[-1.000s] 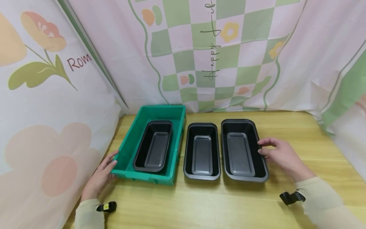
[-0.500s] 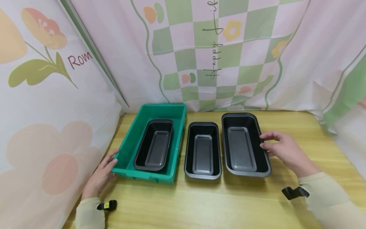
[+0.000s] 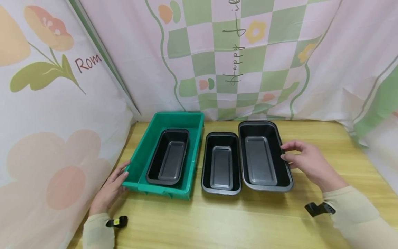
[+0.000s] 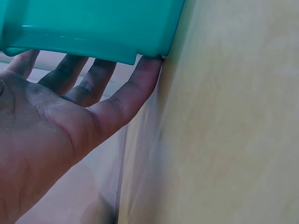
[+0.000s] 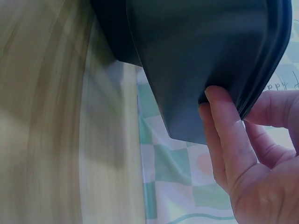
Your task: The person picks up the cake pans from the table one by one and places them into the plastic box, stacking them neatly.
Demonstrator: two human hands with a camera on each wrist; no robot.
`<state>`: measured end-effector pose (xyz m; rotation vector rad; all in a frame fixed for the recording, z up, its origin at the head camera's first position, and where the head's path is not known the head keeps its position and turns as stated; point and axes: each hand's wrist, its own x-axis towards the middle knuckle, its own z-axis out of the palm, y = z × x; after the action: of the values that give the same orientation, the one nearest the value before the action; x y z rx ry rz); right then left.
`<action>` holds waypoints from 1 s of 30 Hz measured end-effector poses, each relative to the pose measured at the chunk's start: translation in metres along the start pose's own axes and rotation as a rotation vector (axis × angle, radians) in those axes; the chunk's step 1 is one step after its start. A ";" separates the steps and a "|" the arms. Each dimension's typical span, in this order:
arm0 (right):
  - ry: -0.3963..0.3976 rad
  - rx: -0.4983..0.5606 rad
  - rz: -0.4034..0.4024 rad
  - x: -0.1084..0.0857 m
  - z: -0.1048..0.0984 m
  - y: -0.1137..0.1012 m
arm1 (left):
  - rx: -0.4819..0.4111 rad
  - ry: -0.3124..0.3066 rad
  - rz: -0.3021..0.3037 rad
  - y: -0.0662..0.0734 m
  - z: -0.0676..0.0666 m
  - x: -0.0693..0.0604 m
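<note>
My right hand [image 3: 306, 160] grips the right rim of a large black loaf pan [image 3: 259, 159]. In the right wrist view, fingers [image 5: 224, 107] press its outer wall, and the pan appears raised off the table. Just left of it stands a smaller black loaf pan [image 3: 221, 166], very near its side. A similar loaf pan [image 3: 169, 157] lies inside a green plastic tray [image 3: 136, 173]. My left hand [image 3: 109, 192] rests against the tray's near left corner. In the left wrist view, its fairly straight fingers [image 4: 133, 91] touch the tray's side; the thumb is not seen there.
All this is on a wooden table [image 3: 199, 221]. A patterned curtain [image 3: 220, 79] hangs at the table's back edge, and another flowered cloth [image 3: 62, 145] closes off the left side. Each wrist wears a small black device [image 3: 318, 209].
My right hand has raised the large loaf pan and moved it toward the back, then slightly left toward the smaller one. My left hand and the tray stay in place.
</note>
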<state>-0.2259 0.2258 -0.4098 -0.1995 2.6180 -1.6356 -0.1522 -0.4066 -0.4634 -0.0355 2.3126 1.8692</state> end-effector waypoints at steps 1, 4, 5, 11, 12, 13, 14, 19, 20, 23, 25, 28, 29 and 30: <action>-0.002 0.005 0.002 0.000 0.000 -0.001 | -0.001 -0.001 0.001 0.000 0.000 0.000; 0.000 0.005 0.013 0.000 0.001 -0.005 | 0.004 0.003 0.006 0.000 -0.001 0.001; 0.000 0.005 0.017 0.000 0.002 -0.006 | 0.006 0.005 0.007 0.000 -0.001 0.001; -0.004 0.021 0.016 0.001 0.007 -0.011 | 0.016 0.006 0.006 0.001 -0.001 0.000; -0.005 0.024 0.016 0.001 0.009 -0.012 | 0.016 0.004 0.006 0.001 -0.001 0.000; -0.006 0.026 0.013 0.002 0.010 -0.013 | 0.013 0.000 0.008 0.000 -0.001 0.000; -0.008 0.031 0.012 0.002 0.011 -0.013 | 0.012 -0.002 0.009 0.000 -0.001 0.000; -0.014 0.058 -0.004 0.005 0.019 -0.019 | -0.006 -0.008 0.014 -0.001 -0.001 0.001; -0.015 0.063 -0.005 0.006 0.021 -0.021 | -0.008 -0.008 0.014 -0.001 -0.001 0.001; -0.018 0.082 -0.006 0.007 0.027 -0.026 | -0.013 -0.007 0.012 -0.002 -0.001 0.001; -0.020 0.097 -0.004 0.008 0.031 -0.030 | -0.015 -0.010 0.013 -0.002 -0.001 0.001; -0.025 0.129 -0.007 0.010 0.038 -0.035 | -0.008 -0.007 0.009 -0.002 -0.001 0.000; -0.028 0.139 -0.006 0.011 0.040 -0.036 | -0.003 -0.004 0.007 -0.001 -0.001 0.000; -0.032 0.149 -0.007 0.011 0.043 -0.037 | 0.002 -0.001 0.004 -0.001 -0.001 0.000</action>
<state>-0.2292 0.1700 -0.3947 -0.2255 2.4614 -1.8049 -0.1523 -0.4074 -0.4642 -0.0299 2.3158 1.8677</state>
